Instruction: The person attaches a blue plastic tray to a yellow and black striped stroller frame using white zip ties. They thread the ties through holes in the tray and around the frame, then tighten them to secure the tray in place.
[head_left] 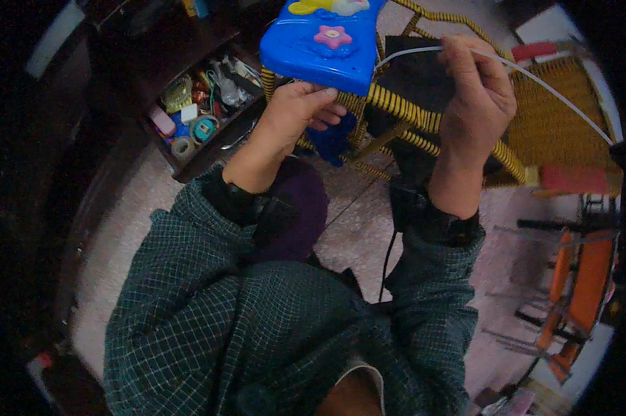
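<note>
A bright blue moulded plastic piece [306, 59] with a raised pink flower and a yellow shape rests at the top centre, over a chair frame wound in yellow and black. My left hand [305, 109] is at its near edge, thumb against the edge and fingers curled below it. A long thin white strip [562, 98] arcs from the blue piece's right side out to the far right. My right hand [476, 97] pinches this strip between thumb and fingers, above the chair frame. The strip's left end is hidden at the blue piece.
An open drawer [181, 163] at left holds tape rolls, a pink block and small odds and ends. The striped chair frame [410, 111] stands ahead. Right of it are a woven tan seat [559, 114] and an orange folding chair [583, 288] on the speckled floor [348, 229].
</note>
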Action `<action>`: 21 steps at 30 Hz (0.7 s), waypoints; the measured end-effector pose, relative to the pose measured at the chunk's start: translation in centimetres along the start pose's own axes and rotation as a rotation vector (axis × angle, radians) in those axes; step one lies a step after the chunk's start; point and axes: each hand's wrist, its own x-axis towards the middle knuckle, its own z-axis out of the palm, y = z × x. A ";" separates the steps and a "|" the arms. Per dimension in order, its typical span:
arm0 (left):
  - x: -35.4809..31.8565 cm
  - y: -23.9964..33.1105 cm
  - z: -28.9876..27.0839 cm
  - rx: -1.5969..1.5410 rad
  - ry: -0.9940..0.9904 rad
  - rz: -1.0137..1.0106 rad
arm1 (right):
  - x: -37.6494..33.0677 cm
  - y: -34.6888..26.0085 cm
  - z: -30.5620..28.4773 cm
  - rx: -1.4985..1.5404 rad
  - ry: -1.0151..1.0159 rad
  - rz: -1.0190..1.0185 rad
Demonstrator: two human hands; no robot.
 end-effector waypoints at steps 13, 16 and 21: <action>-0.3 1.8 -0.2 0.145 0.065 0.239 | -13.9 7.1 1.1 0.640 0.303 0.926; -0.3 2.2 -0.3 0.155 0.055 0.263 | -14.4 9.2 2.9 0.885 0.439 0.932; -0.3 2.5 0.0 0.301 0.088 0.270 | -15.0 10.7 4.2 1.198 0.645 0.907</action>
